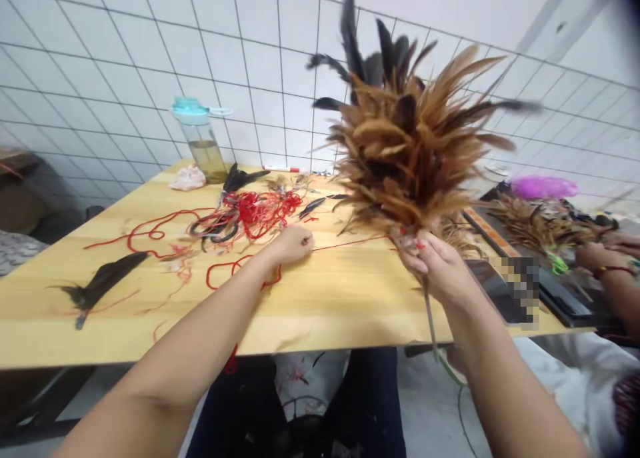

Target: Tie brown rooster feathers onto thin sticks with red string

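Observation:
A feather duster [410, 151] with brown and black feathers stands upright in my right hand [433, 258]. My fingers wrap round its base, and its thin stick [429, 315] pokes out below them. From that base a red string [350, 243] runs taut to my left hand [294, 243], which is closed on it in a fist low over the table. Beyond my left hand lies a tangle of red string [255, 211], with black-handled scissors [215, 230] partly under it. A loose dark feather [107, 278] rests at the left.
A bottle with a blue lid [200, 138] stands at the back left beside a crumpled whitish lump [187, 178]. A red marker [281, 169] lies by the tiled wall. At the right, another person's hands [600, 255] are near a feather bundle [543, 221] and a purple bag [545, 187].

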`<state>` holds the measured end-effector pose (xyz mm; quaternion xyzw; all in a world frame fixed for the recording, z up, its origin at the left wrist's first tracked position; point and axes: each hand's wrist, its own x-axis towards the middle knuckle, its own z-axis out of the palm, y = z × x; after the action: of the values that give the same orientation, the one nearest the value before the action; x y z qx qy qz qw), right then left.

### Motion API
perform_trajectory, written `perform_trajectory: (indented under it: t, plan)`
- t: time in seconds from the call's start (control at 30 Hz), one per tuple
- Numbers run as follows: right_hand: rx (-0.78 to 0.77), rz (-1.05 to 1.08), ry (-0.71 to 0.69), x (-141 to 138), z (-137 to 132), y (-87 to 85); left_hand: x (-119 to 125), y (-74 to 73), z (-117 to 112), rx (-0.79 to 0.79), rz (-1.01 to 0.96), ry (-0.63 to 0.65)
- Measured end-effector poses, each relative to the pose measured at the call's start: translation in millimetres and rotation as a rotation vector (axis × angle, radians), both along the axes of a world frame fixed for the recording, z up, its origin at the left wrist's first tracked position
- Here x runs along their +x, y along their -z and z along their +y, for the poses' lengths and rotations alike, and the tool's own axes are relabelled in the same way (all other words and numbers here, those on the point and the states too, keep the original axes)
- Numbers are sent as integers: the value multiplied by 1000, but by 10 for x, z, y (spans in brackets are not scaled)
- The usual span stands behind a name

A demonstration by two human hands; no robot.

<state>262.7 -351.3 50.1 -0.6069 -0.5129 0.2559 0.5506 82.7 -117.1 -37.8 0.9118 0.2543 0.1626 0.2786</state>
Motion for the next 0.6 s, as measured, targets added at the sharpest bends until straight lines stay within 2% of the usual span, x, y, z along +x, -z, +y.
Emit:
perform_trajectory:
  t: [0.1, 0.17, 0.23, 0.27, 0.33, 0.4, 0.5, 0.6]
  plan:
    - [24, 243, 45, 122, 180, 59, -60, -23, 94, 81, 135, 6]
    - [9, 344, 69, 203, 250, 106, -117, -57, 145, 0, 168, 82]
    - [-8, 416, 82, 249, 293, 162, -149, -109, 142, -62, 126, 162]
    - [-10, 441, 84, 251, 308, 192, -148, -139, 111, -57, 53, 162]
    - [-2, 476, 73, 212, 333, 248, -105, -196, -12, -17, -154, 102]
    - [1, 497, 32, 118, 355, 292, -16, -228, -195, -60, -317, 77]
    - [-41, 509, -86, -101, 394, 323, 147, -217, -481, -270, -418, 168]
    - [-90, 496, -202, -355, 431, 328, 258, -171, -666, -403, -451, 292]
